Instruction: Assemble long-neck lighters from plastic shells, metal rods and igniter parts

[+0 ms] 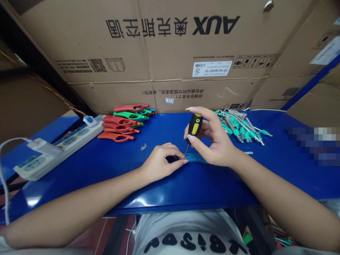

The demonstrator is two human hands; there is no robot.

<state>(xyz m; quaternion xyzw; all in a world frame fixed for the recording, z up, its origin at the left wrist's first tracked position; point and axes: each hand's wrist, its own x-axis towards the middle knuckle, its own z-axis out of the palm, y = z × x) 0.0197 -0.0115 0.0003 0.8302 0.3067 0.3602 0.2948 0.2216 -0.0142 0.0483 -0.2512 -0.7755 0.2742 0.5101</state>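
Cardboard (170,49) backs a glossy blue table (111,157); right hand (219,143) holds a screwdriver (196,127), left hand (160,159) pinches blue piece (198,158).

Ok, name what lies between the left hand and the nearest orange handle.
Head view: a small pile of metal pieces, seemingly screws, lies on the blue tabletop between the left hand and the orange handle.
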